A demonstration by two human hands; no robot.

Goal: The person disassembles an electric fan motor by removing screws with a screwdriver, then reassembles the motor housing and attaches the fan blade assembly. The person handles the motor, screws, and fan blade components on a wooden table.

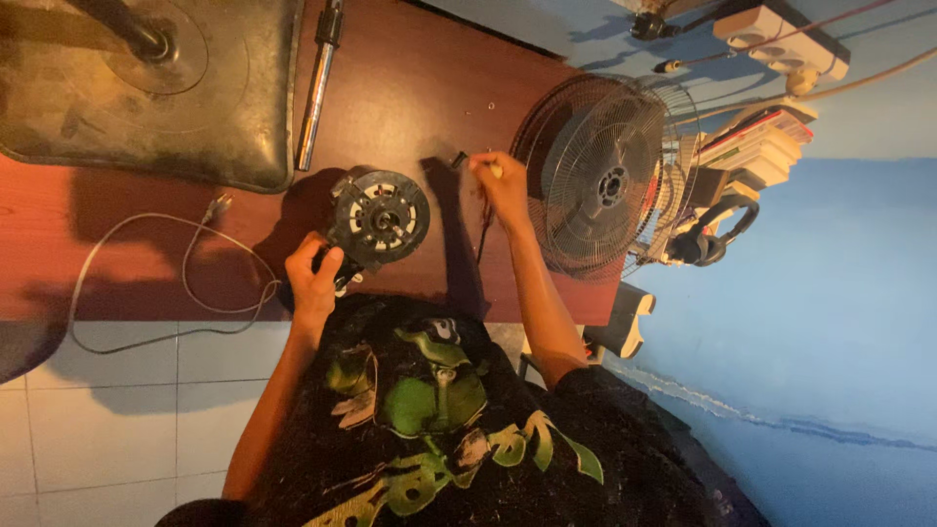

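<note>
While the left hand [310,278] grips the round black fan motor [379,217] on the reddish wooden counter [420,88], the right hand [503,185] — fingers pinching a small tool — works beside a round wire fan guard [595,176]; a chrome tube [317,88] lies behind.

Left hand [310,276] on round fan motor [379,217], right hand [502,183] beside fan grille [597,178].

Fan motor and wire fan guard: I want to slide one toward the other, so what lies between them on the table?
In the head view, the right hand and forearm lie between the fan motor and the wire fan guard, fingers at a small dark part.
</note>
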